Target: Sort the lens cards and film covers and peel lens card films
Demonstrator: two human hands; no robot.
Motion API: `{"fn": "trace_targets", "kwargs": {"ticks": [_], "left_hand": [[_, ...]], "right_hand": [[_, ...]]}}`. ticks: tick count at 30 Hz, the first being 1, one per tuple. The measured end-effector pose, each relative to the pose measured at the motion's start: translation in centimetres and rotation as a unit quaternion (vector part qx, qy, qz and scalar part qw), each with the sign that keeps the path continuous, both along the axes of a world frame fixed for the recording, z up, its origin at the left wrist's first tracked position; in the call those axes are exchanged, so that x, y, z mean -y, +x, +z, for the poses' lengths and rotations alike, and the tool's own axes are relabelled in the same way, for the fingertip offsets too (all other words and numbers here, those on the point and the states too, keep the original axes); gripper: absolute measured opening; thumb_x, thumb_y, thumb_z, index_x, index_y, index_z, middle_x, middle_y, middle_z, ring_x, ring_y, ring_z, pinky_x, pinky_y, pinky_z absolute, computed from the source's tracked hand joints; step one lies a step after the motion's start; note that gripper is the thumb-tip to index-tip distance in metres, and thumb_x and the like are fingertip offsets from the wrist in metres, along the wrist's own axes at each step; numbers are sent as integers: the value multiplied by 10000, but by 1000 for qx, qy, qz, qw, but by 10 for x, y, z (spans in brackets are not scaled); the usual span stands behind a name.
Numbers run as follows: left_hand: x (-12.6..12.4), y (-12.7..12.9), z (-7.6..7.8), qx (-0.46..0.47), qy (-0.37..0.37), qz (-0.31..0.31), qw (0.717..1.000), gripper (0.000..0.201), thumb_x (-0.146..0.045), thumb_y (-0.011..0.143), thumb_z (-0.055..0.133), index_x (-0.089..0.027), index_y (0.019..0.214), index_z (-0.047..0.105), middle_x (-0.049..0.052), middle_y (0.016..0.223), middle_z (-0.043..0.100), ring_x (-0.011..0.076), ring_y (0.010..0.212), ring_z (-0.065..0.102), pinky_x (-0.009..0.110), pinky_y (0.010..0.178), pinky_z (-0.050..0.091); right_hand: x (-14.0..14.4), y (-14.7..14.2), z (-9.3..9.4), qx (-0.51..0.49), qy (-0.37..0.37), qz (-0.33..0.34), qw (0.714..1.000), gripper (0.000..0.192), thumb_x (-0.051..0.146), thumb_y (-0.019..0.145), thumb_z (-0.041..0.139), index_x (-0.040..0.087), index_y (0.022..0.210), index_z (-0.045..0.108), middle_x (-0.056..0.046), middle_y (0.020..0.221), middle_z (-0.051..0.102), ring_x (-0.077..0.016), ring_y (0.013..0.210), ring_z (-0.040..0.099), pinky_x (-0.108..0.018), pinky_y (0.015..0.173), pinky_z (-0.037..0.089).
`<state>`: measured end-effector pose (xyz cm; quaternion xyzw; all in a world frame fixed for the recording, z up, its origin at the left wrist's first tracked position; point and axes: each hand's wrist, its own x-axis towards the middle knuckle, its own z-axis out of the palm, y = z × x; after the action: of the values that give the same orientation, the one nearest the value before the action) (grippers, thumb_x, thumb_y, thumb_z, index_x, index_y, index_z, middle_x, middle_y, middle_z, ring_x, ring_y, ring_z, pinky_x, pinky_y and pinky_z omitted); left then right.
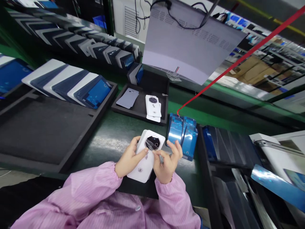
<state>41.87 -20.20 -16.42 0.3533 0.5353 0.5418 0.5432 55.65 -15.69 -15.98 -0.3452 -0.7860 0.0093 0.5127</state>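
Observation:
My left hand (130, 158) grips a white phone back cover (145, 160) by its left edge, just above the green bench. The cover carries a dark octagonal camera ring (152, 142) near its top. My right hand (166, 162) pinches a thin clear film at that ring with thumb and forefinger; its other fingers are spread toward a pile of blue-filmed covers (182, 135). Both arms wear pink sleeves.
A small black tray (140, 109) ahead holds a grey cover (128, 98) and a stack of white covers (152, 107). A large black foam tray (35, 130) with fanned covers lies left. Rows of covers stand behind. A red strap (238, 60) crosses overhead; bins sit right.

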Motion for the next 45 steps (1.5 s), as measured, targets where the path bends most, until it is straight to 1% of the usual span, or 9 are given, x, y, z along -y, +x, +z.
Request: {"fn": "trace_targets", "kwargs": {"ticks": [3, 5, 10, 14, 18, 24, 33, 39, 45], "left_hand": [[-1, -2, 0, -14, -9, 23, 1000, 389, -323, 829, 574, -212, 1165, 412, 39, 982, 621, 184, 853, 615, 290, 698, 500], [-2, -3, 0, -24, -5, 28, 999, 383, -318, 829, 573, -205, 1159, 418, 50, 1017, 620, 195, 911, 606, 302, 749, 489], [-3, -5, -2, 10, -16, 16, 1000, 386, -334, 829, 570, -195, 1153, 411, 51, 990, 627, 195, 874, 612, 315, 758, 479], [-3, -5, -2, 11, -14, 25, 1000, 395, -337, 830, 572, -190, 1162, 417, 57, 1014, 618, 190, 883, 604, 309, 771, 474], [-3, -5, -1, 1, -22, 28, 999, 392, -333, 826, 573, -191, 1155, 416, 63, 1042, 620, 195, 890, 606, 311, 766, 475], [-4, -5, -1, 2, -11, 27, 1000, 380, -315, 830, 569, -189, 1151, 411, 52, 1003, 628, 192, 901, 603, 309, 779, 470], [-4, -5, -3, 6, 1, 31, 999, 377, -317, 836, 574, -197, 1158, 419, 47, 1032, 600, 184, 924, 584, 313, 822, 456], [-3, -5, -4, 10, 1, 35, 999, 384, -320, 836, 576, -197, 1165, 420, 57, 1066, 594, 192, 933, 590, 323, 823, 464], [-3, -5, -5, 23, 10, 26, 999, 390, -326, 841, 573, -193, 1171, 412, 71, 1090, 596, 204, 964, 590, 318, 812, 468]], "right_hand": [[1, -1, -1, 13, -8, 96, 995, 158, 57, 811, 567, 215, 800, 565, -9, 839, 676, -202, 943, 639, -465, 919, 408], [1, -1, -2, 16, -16, 161, 987, 187, 37, 808, 562, 219, 853, 550, 7, 770, 692, -160, 761, 678, -429, 860, 455], [0, 1, -4, -10, -16, 228, 974, 337, 21, 784, 583, 241, 1032, 519, -27, 831, 719, -164, 736, 696, -370, 716, 538], [-1, 1, -5, -12, -28, 237, 971, 375, 22, 778, 590, 232, 1079, 518, -44, 850, 724, -176, 768, 698, -371, 698, 551], [-1, 1, -2, -3, -23, 233, 972, 335, 11, 766, 595, 212, 1028, 543, -52, 811, 721, -186, 767, 699, -375, 689, 553], [-2, 0, 2, 3, -19, 228, 973, 273, 44, 799, 572, 245, 982, 544, -21, 795, 720, -176, 731, 706, -371, 671, 564], [-2, 0, 3, 7, -15, 230, 973, 290, 34, 771, 594, 227, 986, 567, -36, 792, 723, -194, 739, 706, -379, 680, 550], [-2, 1, 1, 14, -21, 228, 973, 299, 56, 787, 593, 255, 1010, 576, -18, 805, 724, -194, 744, 707, -382, 690, 541], [-3, 2, 0, 24, 7, 238, 971, 323, 50, 764, 627, 236, 1027, 615, -24, 796, 723, -203, 796, 688, -383, 688, 533]]}}
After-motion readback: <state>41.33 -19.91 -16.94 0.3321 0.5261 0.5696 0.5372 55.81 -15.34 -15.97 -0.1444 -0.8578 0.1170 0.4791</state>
